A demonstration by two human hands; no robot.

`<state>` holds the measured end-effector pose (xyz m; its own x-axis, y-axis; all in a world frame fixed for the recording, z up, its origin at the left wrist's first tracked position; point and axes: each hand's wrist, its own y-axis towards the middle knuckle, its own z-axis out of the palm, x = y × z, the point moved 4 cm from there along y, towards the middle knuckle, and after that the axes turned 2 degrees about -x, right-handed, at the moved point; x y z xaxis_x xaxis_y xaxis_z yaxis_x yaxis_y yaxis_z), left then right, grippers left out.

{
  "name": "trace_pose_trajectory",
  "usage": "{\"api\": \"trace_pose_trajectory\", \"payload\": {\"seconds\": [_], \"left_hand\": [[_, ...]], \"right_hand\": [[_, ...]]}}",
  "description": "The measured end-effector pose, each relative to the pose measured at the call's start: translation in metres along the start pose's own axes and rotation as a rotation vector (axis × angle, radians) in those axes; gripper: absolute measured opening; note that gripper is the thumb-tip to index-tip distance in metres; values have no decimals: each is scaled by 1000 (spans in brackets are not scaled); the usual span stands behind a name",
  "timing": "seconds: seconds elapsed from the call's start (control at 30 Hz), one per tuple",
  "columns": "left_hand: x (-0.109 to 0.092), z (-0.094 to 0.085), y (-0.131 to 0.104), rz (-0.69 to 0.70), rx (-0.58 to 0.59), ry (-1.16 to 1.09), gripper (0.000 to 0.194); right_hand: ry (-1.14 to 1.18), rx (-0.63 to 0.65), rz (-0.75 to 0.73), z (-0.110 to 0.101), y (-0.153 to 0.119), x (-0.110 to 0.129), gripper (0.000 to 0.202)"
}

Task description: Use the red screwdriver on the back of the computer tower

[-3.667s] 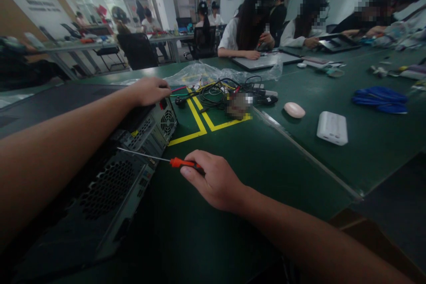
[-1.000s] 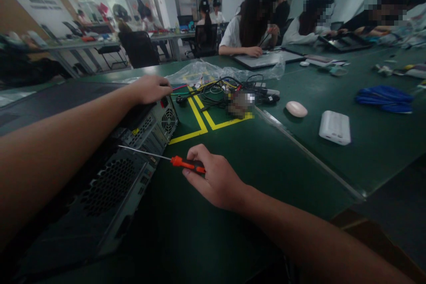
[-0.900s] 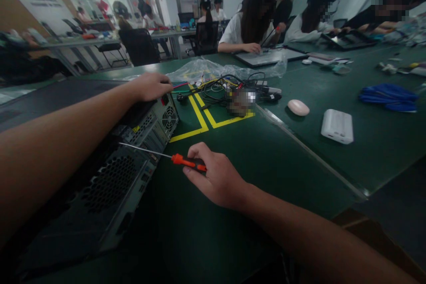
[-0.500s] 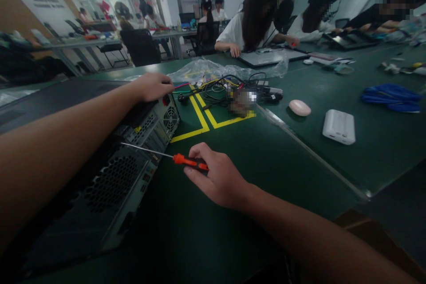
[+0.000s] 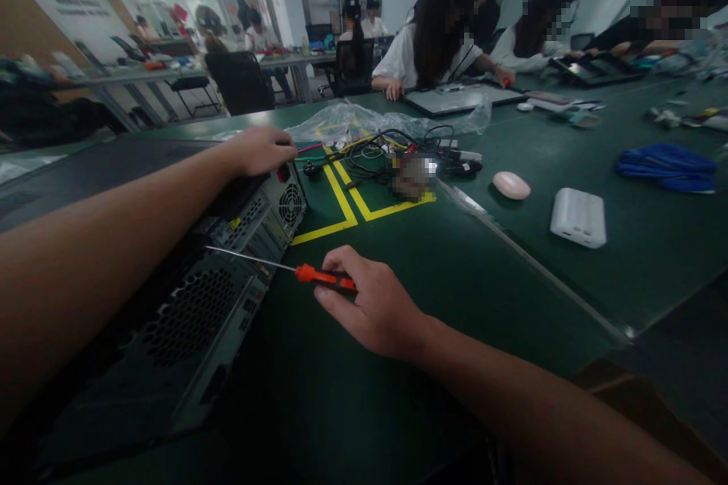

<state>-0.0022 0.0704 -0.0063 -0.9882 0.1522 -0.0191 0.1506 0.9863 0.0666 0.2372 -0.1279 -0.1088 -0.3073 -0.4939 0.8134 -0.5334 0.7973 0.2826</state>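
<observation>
A black and grey desktop computer case (image 5: pixel 244 303) lies on its side at the left, its rear panel with fan grilles and ports turned towards the right. Over its far top corner, my left hand (image 5: pixel 265 150) is bent, gripping the edge; some of its fingertips are hidden. My right hand (image 5: pixel 372 299) is closed round the orange and black handle of a screwdriver (image 5: pixel 324 277). The long thin shaft points left, and its tip meets the rear edge of the case, below my left forearm.
Tangled cables (image 5: pixel 378 155) and clear plastic film (image 5: pixel 330 120) lie beyond the case. To the right are a pink oval object (image 5: pixel 511 185), a white box-shaped device (image 5: pixel 578 217) and blue folded cloth (image 5: pixel 665 165). A metal strip (image 5: pixel 535 265) crosses the green table. Co-workers sit opposite.
Both my hands, the screwdriver and the case stay almost where they were. Across the table, a co-worker's hands have shifted slightly.
</observation>
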Motion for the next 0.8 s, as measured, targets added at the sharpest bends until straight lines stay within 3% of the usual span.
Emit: {"api": "trace_pose_trajectory", "payload": {"seconds": [0.8], "left_hand": [[2, 2, 2, -7, -30, -11, 61]], "right_hand": [[8, -64, -12, -2, 2, -2, 22]]}}
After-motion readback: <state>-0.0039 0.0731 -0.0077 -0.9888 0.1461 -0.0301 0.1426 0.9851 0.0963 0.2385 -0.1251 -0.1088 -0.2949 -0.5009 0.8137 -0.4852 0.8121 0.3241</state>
